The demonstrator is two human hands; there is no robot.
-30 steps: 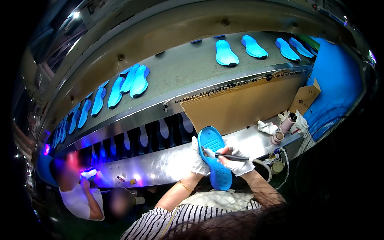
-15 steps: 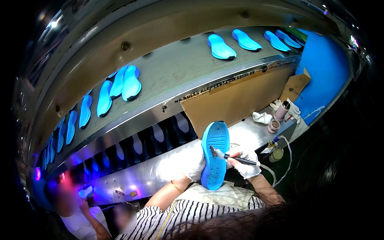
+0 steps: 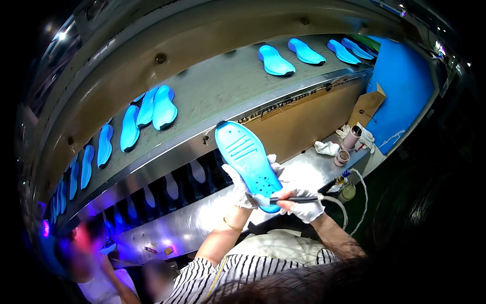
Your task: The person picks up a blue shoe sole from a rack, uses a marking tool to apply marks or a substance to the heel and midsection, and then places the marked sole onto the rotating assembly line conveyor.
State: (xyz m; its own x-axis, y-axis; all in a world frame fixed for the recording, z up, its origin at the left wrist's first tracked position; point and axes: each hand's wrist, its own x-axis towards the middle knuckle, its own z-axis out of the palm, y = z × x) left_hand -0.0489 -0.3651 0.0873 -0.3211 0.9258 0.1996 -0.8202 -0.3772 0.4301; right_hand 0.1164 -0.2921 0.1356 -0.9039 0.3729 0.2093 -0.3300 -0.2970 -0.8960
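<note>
A bright blue shoe sole (image 3: 245, 154) is tilted up in front of me, its far end close to the belt's metal edge. My left hand (image 3: 237, 186), in a white glove, grips the sole from beneath along its left side, and white glove fingers show at its right edge too. Bare fingertips poke out of the white glove on my right hand (image 3: 305, 207), closed around a black-handled brush (image 3: 277, 200). A pale hose runs from the handle's back end. The brush's pale tip lies at the near end of the sole, below several small holes.
Several blue soles (image 3: 276, 61) lie on the green-grey conveyor belt (image 3: 215, 81). Cardboard (image 3: 309, 119) leans below it. On the metal bench (image 3: 197, 220) are a pink flask (image 3: 353, 138), a cup (image 3: 341, 158) and white gloves (image 3: 327, 148). A co-worker (image 3: 109, 276) is at left.
The sole has moved away from me and to the left, its far end now tilted left. The brush has shifted from the sole's middle to its near end.
</note>
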